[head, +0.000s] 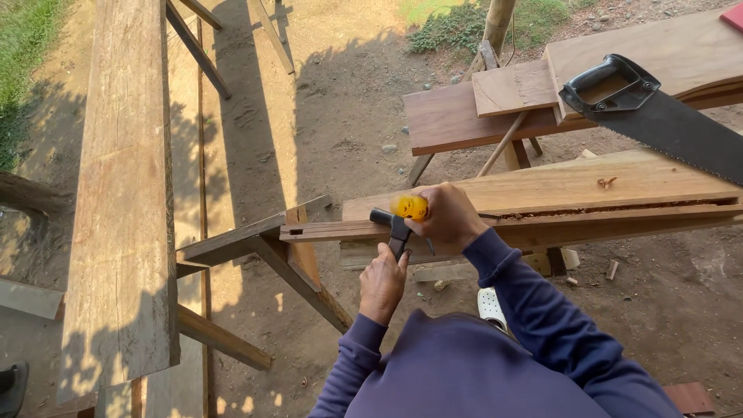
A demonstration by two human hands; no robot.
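Observation:
My right hand [447, 217] is closed around a tool with a yellow handle [409, 207] and a black part [381, 217], held at the near edge of a long wooden plank [588, 190]. Just below, my left hand [383, 280] grips a dark metal piece [399, 238] that points up toward the yellow tool. I cannot tell whether the dark piece belongs to that tool. Both hands work at the end of a thin wooden strip [325, 230] that juts left from under the plank. Both arms wear dark blue sleeves.
A handsaw with a black handle [611, 85] lies on boards at the upper right. A wide weathered plank [124, 193] runs along the left. A wooden trestle [298, 271] supports the strip. Reddish boards [457, 116] lie behind, on bare dirt.

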